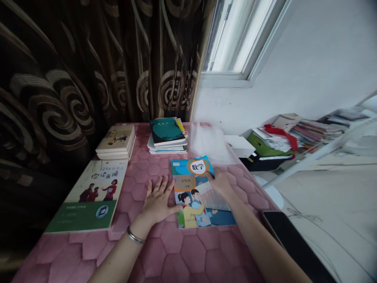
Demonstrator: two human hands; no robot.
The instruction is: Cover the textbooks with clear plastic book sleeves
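Note:
A blue and green textbook (pixel 194 184) with two drawn children on its cover lies flat on the pink quilted table cover (pixel 176 251). My left hand (pixel 157 200) rests flat beside the book's left edge, fingers spread, thumb touching the cover. My right hand (pixel 220 182) lies on the book's upper right part, fingers pressed down near the title. A clear plastic sleeve (pixel 210 143) lies just beyond the book, toward the wall.
A green and white book (pixel 91 196) lies at the left, a stack of beige books (pixel 116 142) behind it, a dark green stack (pixel 167 135) at the back centre. A white box (pixel 240 145), piled papers (pixel 294 131) and a dark phone (pixel 290 241) sit to the right.

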